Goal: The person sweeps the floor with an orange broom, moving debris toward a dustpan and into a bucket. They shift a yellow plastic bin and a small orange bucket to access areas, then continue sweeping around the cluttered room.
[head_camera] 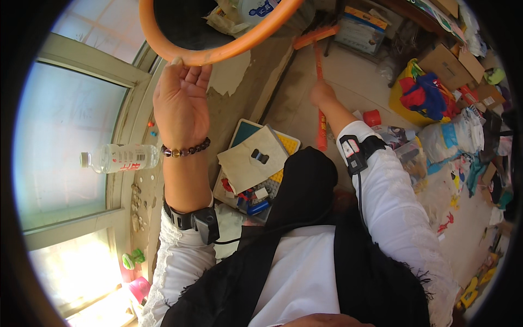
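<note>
My left hand (182, 98) grips the rim of an orange-edged bin (222, 50) at the top of the view, thumb on the outside. Inside the dark bin lie plastic wrappers (229, 20) and a pale tub or lid with blue print. My right hand (322, 95) is closed around the orange handle of a brush (318, 65), whose wide orange head (316, 36) rests near the floor beyond the hand. The lower end of the handle sticks out below my fist. Whether the bristles touch the floor, I cannot tell.
A clear plastic bottle (128, 158) lies on the left by the window. Between my arms is a tray of toys (245, 200) under a cardboard sheet (255, 157). At right stand a yellow tub (402, 100) with coloured cloth, a cardboard box (447, 67) and plastic bags (453, 131).
</note>
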Action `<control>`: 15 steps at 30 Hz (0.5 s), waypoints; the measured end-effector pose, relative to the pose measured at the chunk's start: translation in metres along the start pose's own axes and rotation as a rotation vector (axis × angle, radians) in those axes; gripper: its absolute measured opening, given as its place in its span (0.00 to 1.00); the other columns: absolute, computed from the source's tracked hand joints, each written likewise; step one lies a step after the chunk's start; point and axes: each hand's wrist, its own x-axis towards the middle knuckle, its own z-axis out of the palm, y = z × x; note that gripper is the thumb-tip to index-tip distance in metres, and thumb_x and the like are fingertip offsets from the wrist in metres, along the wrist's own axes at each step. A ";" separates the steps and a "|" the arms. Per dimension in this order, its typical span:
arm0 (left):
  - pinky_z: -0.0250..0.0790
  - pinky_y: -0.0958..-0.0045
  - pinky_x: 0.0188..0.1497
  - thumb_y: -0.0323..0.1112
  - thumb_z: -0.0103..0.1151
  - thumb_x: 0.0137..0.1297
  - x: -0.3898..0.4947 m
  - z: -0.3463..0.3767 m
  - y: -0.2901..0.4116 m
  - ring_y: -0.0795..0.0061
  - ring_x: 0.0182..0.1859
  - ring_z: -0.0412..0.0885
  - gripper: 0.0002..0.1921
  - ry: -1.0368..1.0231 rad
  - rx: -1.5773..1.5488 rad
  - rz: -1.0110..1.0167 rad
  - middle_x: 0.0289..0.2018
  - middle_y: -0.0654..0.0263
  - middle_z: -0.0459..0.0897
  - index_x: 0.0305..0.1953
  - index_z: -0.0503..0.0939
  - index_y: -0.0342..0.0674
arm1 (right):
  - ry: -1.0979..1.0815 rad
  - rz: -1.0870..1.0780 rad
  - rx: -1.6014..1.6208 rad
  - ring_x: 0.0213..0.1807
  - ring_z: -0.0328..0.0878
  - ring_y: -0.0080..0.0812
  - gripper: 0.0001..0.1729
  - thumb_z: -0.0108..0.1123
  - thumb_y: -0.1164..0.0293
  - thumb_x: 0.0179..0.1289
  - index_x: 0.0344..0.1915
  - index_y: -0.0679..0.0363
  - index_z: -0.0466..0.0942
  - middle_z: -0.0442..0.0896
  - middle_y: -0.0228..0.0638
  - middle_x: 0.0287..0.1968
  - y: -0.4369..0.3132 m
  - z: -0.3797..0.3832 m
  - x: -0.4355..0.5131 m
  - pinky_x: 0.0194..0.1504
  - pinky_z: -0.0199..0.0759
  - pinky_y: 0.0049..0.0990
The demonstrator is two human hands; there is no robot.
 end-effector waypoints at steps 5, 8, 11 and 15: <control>0.76 0.62 0.62 0.31 0.53 0.77 -0.001 -0.003 -0.001 0.67 0.52 0.82 0.09 0.061 -0.011 0.008 0.46 0.61 0.83 0.48 0.76 0.31 | -0.150 -0.054 -0.120 0.56 0.84 0.54 0.24 0.53 0.73 0.69 0.62 0.70 0.72 0.85 0.59 0.53 0.043 -0.010 -0.036 0.57 0.79 0.45; 0.74 0.63 0.66 0.30 0.53 0.77 -0.005 -0.007 0.003 0.66 0.55 0.80 0.10 0.040 -0.023 0.002 0.50 0.57 0.81 0.51 0.73 0.29 | -0.144 -0.147 -0.223 0.55 0.84 0.56 0.27 0.54 0.75 0.67 0.65 0.70 0.69 0.85 0.59 0.50 0.076 -0.029 -0.080 0.56 0.79 0.47; 0.74 0.62 0.67 0.30 0.52 0.78 -0.009 -0.010 0.004 0.65 0.55 0.80 0.10 0.035 -0.032 0.008 0.50 0.56 0.81 0.51 0.73 0.28 | -0.179 -0.281 -0.308 0.54 0.83 0.59 0.31 0.54 0.77 0.65 0.69 0.67 0.67 0.85 0.61 0.49 0.108 -0.061 -0.120 0.55 0.78 0.49; 0.76 0.63 0.65 0.29 0.53 0.77 -0.018 -0.012 0.006 0.65 0.54 0.80 0.10 0.051 -0.034 0.027 0.49 0.55 0.81 0.49 0.72 0.27 | -0.250 -0.319 -0.233 0.54 0.82 0.62 0.36 0.52 0.79 0.65 0.75 0.60 0.63 0.83 0.64 0.48 0.138 -0.097 -0.171 0.55 0.77 0.50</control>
